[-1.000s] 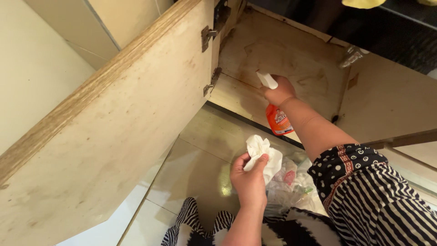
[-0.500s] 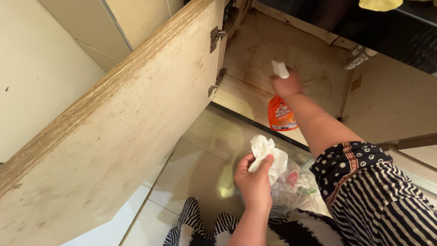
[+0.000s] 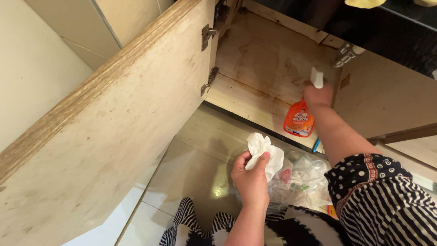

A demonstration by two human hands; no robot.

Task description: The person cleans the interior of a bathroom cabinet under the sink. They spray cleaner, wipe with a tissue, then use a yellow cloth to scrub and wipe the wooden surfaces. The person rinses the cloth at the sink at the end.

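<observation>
Your right hand point(image 3: 317, 94) grips an orange spray bottle point(image 3: 299, 119) over the still-stained cabinet floor point(image 3: 268, 64), your left hand point(image 3: 249, 175) clutching a crumpled, unused white tissue point(image 3: 263, 148).

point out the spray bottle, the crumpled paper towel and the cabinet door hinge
spray bottle point(image 3: 299, 119), head view, on its orange body below the right hand
crumpled paper towel point(image 3: 262, 149), head view, on the white wad above the left hand's fingers
cabinet door hinge point(image 3: 208, 32), head view, on the upper metal hinge plate

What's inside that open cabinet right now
Only a bare, stained cabinet floor shows, with the right hand holding an orange spray bottle over it. The back is dark and hidden.
</observation>
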